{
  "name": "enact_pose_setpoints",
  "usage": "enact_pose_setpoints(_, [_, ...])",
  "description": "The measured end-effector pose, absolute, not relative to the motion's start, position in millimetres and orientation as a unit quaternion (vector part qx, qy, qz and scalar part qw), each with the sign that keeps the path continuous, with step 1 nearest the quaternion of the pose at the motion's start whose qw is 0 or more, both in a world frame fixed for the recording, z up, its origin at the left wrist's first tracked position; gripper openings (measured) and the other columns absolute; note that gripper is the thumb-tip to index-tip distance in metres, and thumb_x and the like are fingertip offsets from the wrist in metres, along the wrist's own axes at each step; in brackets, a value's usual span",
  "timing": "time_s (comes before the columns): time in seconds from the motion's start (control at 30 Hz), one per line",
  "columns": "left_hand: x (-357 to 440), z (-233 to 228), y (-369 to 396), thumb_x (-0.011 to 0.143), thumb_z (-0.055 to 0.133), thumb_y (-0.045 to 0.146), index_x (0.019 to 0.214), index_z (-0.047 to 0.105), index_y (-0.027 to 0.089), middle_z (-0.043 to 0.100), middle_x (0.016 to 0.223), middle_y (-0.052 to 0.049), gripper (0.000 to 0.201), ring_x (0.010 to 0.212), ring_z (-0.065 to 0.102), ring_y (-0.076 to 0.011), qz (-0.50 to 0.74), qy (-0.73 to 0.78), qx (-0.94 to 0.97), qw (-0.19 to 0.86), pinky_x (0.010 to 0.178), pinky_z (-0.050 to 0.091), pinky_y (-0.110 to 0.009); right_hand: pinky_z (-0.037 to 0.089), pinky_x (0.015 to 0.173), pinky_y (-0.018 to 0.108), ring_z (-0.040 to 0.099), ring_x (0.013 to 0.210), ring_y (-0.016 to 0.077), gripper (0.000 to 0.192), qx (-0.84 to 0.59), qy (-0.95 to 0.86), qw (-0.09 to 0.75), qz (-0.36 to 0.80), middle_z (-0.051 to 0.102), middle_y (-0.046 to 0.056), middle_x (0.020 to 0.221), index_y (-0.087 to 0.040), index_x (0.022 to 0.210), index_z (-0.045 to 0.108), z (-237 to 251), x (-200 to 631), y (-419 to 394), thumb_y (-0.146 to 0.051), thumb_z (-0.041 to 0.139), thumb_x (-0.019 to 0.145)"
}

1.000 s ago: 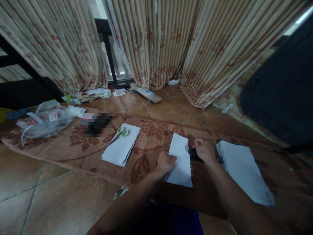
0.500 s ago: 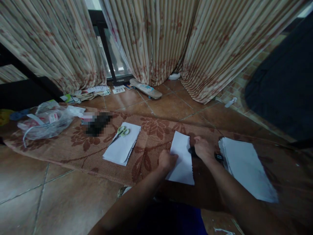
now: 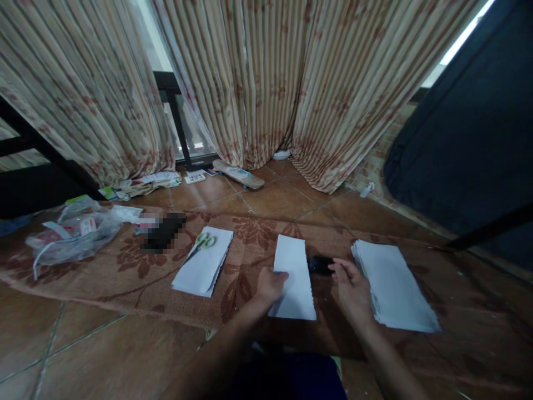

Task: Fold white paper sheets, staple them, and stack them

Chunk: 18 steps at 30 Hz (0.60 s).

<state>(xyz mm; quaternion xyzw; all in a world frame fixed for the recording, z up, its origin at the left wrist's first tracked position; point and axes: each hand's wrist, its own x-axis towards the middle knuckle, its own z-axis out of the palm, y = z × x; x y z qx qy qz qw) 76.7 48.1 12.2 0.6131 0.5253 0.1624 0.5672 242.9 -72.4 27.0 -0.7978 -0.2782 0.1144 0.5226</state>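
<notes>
A folded white sheet of paper (image 3: 293, 276) lies on the brown flowered mat (image 3: 125, 261) in front of me. My left hand (image 3: 270, 284) presses on its left edge with curled fingers. My right hand (image 3: 353, 291) hovers just right of the sheet, fingers loosely apart, holding nothing. A small black object (image 3: 320, 264) lies on the mat just beyond that hand's fingertips. A stack of white paper (image 3: 389, 284) sits to the right of my right hand.
Green-handled scissors (image 3: 201, 244) rest on another pile of white paper (image 3: 203, 269) to the left. A clear plastic bag (image 3: 73, 230) lies at far left. Striped curtains (image 3: 266, 83) hang behind, with a skateboard (image 3: 237, 174) and scattered cards (image 3: 152, 182) on the tiled floor.
My right hand has let go of the black object and drawn back toward me. My head has shifted, so the sheet and piles sit lower and more to the left.
</notes>
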Motion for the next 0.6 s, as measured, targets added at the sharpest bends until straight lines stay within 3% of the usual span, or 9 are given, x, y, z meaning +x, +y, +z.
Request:
enact_pose_setpoints(0.13, [62, 11, 49, 0.069, 0.063, 0.017, 0.074, 0.071, 0.010, 0.069, 0.071, -0.005, 0.013, 0.065, 0.063, -0.0172, 0.191, 0.491, 0.613, 0.589, 0.053, 0.043, -0.021, 0.051, 0.075, 0.034, 0.067, 0.085, 0.0235, 0.046, -0.796, -0.278, 0.464, 0.272, 0.071, 0.010, 0.099, -0.019, 0.102, 0.065, 17, 195, -96, -0.055, 0.052, 0.076])
enact_pose_setpoints(0.23, [54, 19, 49, 0.071, 0.063, 0.021, 0.082, 0.072, 0.009, 0.070, 0.077, -0.006, 0.018, 0.067, 0.063, -0.0172, 0.206, 0.472, 0.611, 0.601, 0.056, 0.046, -0.022, 0.049, 0.068, 0.030, 0.066, 0.076, 0.0227, 0.040, -0.762, -0.300, 0.462, 0.341, 0.072, 0.007, 0.084, -0.018, 0.088, 0.068, 17, 171, -97, -0.053, 0.055, 0.075])
enact_pose_setpoints(0.37, [43, 39, 45, 0.074, 0.064, 0.032, 0.089, 0.071, 0.009, 0.071, 0.083, -0.007, 0.028, 0.064, 0.062, -0.0154, 0.213, 0.445, 0.595, 0.634, 0.056, 0.047, -0.023, 0.045, 0.059, 0.027, 0.062, 0.064, 0.0192, 0.038, -0.706, -0.256, 0.530, 0.394, 0.069, 0.002, 0.069, -0.017, 0.080, 0.067, 21, 164, -92, -0.053, 0.057, 0.074])
enact_pose_setpoints(0.5, [30, 53, 36, 0.069, 0.072, 0.037, 0.096, 0.070, 0.009, 0.071, 0.086, -0.008, 0.039, 0.068, 0.063, -0.0160, 0.178, 0.382, 0.548, 0.723, 0.058, 0.050, -0.023, 0.046, 0.058, 0.027, 0.062, 0.062, 0.0191, 0.038, -0.661, -0.200, 0.593, 0.415, 0.070, 0.002, 0.070, -0.018, 0.084, 0.066, 22, 167, -81, -0.053, 0.063, 0.070])
enact_pose_setpoints(0.6, [29, 49, 30, 0.066, 0.074, 0.031, 0.096, 0.070, 0.011, 0.071, 0.089, -0.009, 0.036, 0.075, 0.065, -0.0184, 0.151, 0.389, 0.529, 0.739, 0.059, 0.052, -0.025, 0.047, 0.058, 0.027, 0.062, 0.063, 0.0191, 0.039, -0.651, -0.217, 0.598, 0.414, 0.071, 0.002, 0.074, -0.018, 0.090, 0.065, 22, 170, -73, -0.052, 0.062, 0.072])
